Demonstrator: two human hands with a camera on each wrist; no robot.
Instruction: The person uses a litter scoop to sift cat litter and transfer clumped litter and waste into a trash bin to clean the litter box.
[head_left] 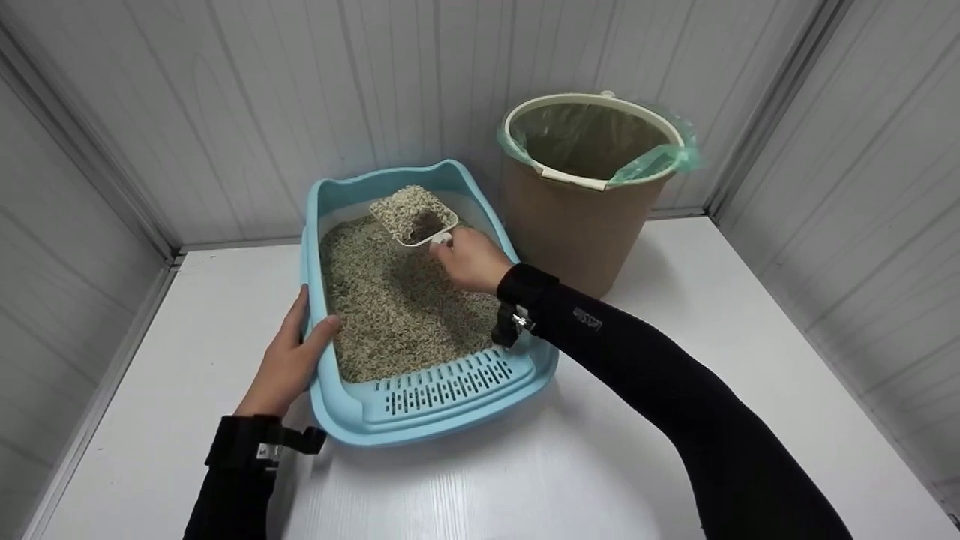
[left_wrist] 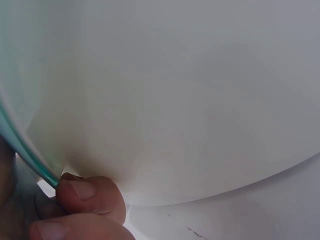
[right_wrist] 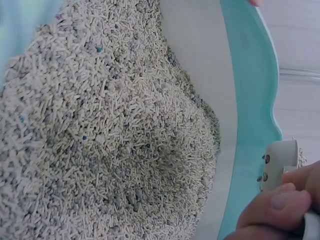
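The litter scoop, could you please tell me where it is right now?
In the head view, the scoop is in the right hand, above the litter toward the blue tray's far end, left of the bin.

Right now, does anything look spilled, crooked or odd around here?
Yes, mildly: the green liner bunches at the right front of the bin, instead of lying evenly. The blue tray also sits askew to the back wall. I see no clear spill or damage.

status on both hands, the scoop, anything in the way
Right hand grips scoop, heaped with litter, over blue tray. Left hand grips its left rim. Nothing visibly blocking scoop; lined bin beside tray.
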